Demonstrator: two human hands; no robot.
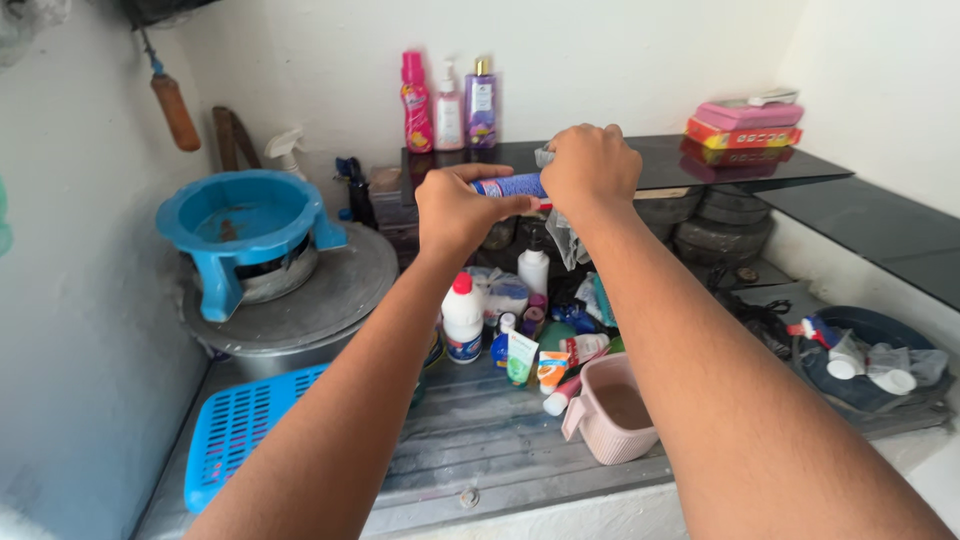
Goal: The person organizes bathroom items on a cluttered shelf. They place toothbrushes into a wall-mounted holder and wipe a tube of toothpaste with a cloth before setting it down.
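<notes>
Above the counter [480, 440] we grip a blue tube [508, 186], left hand [460, 210] steadying the body, right hand [590, 165] closed on its end; we should twist gently, not squeeze.

A home washroom corner: toiletry bottles [448, 103] on a dark shelf [700, 160], blue plastic stool [245, 225].

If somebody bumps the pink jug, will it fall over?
Probably not easily: the pink jug stands upright on the grey slatted shelf, wide and squat. It looks like thin plastic, so likely light, and a push might slide it instead.
</notes>
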